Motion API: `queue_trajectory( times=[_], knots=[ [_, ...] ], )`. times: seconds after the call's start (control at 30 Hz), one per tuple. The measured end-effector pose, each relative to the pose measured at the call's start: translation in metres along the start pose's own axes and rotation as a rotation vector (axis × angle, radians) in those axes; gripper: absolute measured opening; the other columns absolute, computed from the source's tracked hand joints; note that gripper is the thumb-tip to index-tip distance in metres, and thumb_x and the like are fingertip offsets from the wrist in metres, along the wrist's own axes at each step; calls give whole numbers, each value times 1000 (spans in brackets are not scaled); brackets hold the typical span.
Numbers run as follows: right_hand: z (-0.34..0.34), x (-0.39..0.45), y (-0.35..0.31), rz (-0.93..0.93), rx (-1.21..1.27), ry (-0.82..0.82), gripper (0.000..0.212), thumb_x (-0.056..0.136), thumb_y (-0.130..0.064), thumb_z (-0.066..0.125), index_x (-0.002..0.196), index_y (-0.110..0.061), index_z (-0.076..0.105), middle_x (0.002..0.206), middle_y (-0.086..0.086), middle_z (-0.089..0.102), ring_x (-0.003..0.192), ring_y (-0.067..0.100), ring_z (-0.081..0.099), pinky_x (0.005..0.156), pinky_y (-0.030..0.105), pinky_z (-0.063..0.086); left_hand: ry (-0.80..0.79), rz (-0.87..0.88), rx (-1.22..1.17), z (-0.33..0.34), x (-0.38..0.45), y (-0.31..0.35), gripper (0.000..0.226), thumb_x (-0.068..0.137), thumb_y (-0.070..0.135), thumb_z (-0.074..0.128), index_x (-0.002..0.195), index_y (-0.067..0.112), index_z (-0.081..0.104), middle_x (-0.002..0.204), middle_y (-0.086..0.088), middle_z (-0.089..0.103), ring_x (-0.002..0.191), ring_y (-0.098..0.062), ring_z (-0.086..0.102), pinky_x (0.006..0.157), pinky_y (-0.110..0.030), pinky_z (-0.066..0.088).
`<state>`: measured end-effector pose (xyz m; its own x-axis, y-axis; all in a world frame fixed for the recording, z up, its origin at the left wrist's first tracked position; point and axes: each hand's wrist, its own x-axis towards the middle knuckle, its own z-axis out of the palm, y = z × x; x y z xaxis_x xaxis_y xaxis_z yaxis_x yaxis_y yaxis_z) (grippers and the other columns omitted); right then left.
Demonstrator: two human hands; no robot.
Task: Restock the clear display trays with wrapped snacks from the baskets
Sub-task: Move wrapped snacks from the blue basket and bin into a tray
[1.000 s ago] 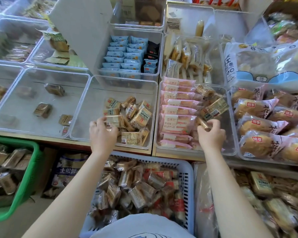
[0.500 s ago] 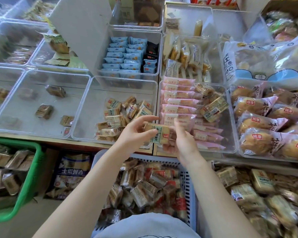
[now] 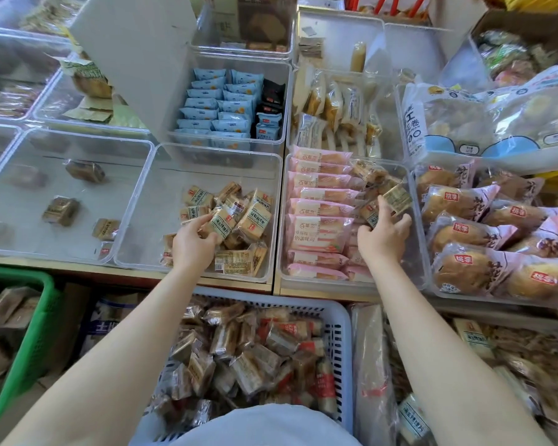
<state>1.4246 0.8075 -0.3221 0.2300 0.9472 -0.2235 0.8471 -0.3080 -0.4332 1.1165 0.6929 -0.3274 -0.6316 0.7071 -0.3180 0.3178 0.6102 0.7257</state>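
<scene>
Seen from above, a person stood at a counter of clear trays with both bare arms reaching forward. The left hand (image 3: pixel 194 244) curled its fingers round a tan snack pack (image 3: pixel 221 224) over the middle tray (image 3: pixel 136 217), where similar packs lay heaped toward the near right corner. The right hand (image 3: pixel 382 235) pinched another tan pack (image 3: pixel 372 214) in the right tray (image 3: pixel 421 252), among loose tan packs lying beside neat rows of pink packs (image 3: pixel 319 209). Below the counter, a blue basket (image 3: pixel 342 320) sat heaped with wrapped snacks, and a green basket (image 3: pixel 42 317) stood to the left.

The step in hand appeared to be gathering tan packs into the middle tray. To do it well, the right hand should probably lift only the stray tan packs without disturbing the pink rows, and the left should lay its pack flat, label up, spreading the heap toward the tray's bare far side.
</scene>
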Motion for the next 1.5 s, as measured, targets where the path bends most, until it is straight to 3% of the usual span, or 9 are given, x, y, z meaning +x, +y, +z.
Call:
queue_trajectory(
  times=[0.23, 0.33, 0.47, 0.7, 0.87, 1.03, 1.2, 1.37, 1.5],
  knots=[
    [0, 24, -10, 41, -106, -2, 51, 91, -32, 59, 139, -35, 39, 135, 21, 32, 118, 39, 40, 101, 47, 41, -37, 23, 245, 2, -6, 7, 44, 93, 25, 62, 137, 20, 58, 143, -13, 41, 91, -10, 53, 85, -34, 42],
    [-8, 8, -15, 34, 100, 61, 37, 89, -22, 61, 123, -26, 48, 130, 18, 39, 108, 32, 42, 87, 37, 41, 2, 71, 276, 3, -13, 10, 43, 93, 30, 58, 135, 19, 56, 141, -14, 39, 130, -28, 38, 103, -47, 38],
    [-24, -39, -17, -8, 508, 27, 32, 94, -16, 60, 120, -29, 49, 121, 8, 45, 88, 14, 52, 70, 22, 38, -23, 227, 152, 8, -40, 26, 27, 94, 23, 59, 120, 18, 62, 135, -7, 45, 130, -24, 41, 99, -34, 34],
    [-32, -96, -27, -43, 1446, -886, 37, 93, -10, 63, 121, -31, 54, 119, 22, 56, 67, 17, 56, 47, 19, 44, -581, 71, -420, 11, -71, 67, 24, 96, 24, 63, 119, 21, 64, 111, 0, 72, 105, -18, 69, 87, -34, 57],
    [-20, -103, -37, -46, 1534, -1282, 56, 96, -35, 59, 148, -23, 42, 117, 27, 59, 69, 21, 59, 50, 22, 43, -779, -6, -652, 5, -62, 59, 43, 90, 12, 68, 131, 16, 58, 112, -6, 72, 96, -22, 69, 78, -33, 55],
    [-10, -100, -33, 5, 1192, -1044, 44, 101, -34, 51, 143, -48, 45, 118, 21, 68, 79, 23, 65, 60, 28, 48, -421, -29, -475, -6, -40, 36, 55, 87, 12, 73, 136, 28, 53, 109, -8, 69, 93, -23, 69, 72, -29, 57],
    [-10, -90, -19, 29, 1033, -815, 30, 106, -23, 45, 136, -26, 52, 105, 15, 69, 82, 23, 66, 64, 29, 48, -146, 107, 4, -6, -11, -5, 49, 93, 35, 66, 140, 31, 52, 92, 1, 65, 79, -17, 64, 71, -38, 60],
    [-12, -71, -7, 48, 805, -526, 17, 103, -17, 49, 112, -25, 61, 100, 9, 70, 76, 17, 67, 66, 31, 49, 204, 310, 443, 20, -11, -5, 48, 91, 36, 65, 136, 22, 55, 128, -13, 53, 120, -32, 47, 100, -48, 39],
    [-20, -41, 4, 39, 565, -103, 18, 96, -11, 54, 108, -22, 61, 100, 1, 65, 75, 11, 59, 64, 23, 44, 84, 616, 401, 65, -43, 21, 53, 92, 43, 52, 140, 20, 50, 145, -8, 48, 137, -28, 39, 115, -48, 26]
  ],
)
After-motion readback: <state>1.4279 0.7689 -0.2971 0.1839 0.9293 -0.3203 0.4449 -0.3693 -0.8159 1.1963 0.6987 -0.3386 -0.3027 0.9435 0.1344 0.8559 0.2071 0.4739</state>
